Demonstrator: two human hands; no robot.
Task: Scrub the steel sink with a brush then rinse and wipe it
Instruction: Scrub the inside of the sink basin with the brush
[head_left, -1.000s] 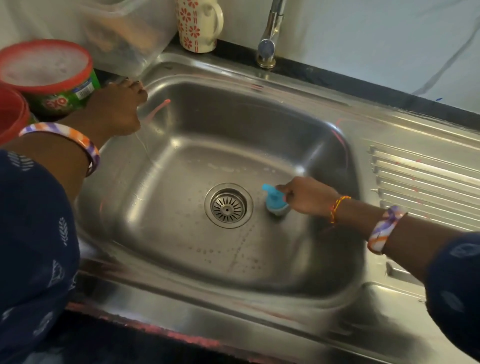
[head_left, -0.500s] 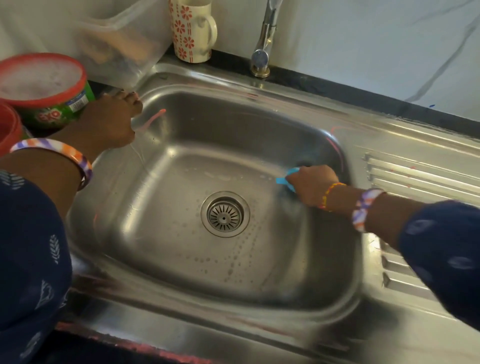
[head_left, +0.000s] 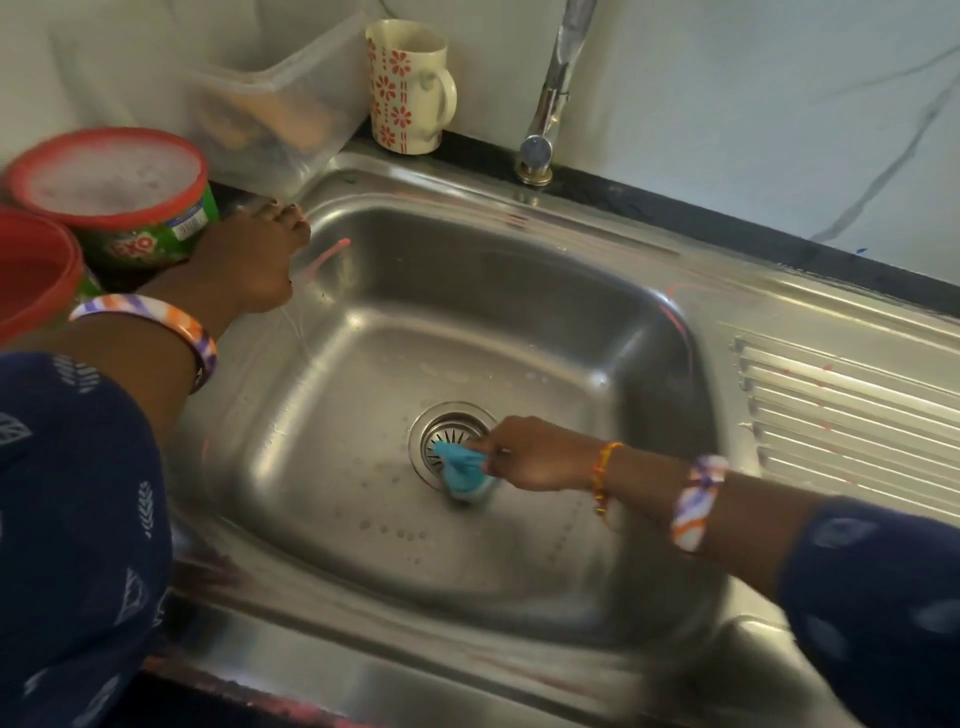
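Left hand (head_left: 249, 265) fingers straight, resting on sink (head_left: 571, 249) rim, green tub (head_left: 130, 202) just left of it, right hand (head_left: 535, 454) pinching blue brush (head_left: 465, 470), brush head on basin floor touching drain (head_left: 452, 441) edge.

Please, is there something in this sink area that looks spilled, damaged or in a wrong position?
Nothing stands out. The right hand holds the blue brush beside the drain, the left hand rests on the sink rim, and the mug stands upright. Only droplets lie in the basin.
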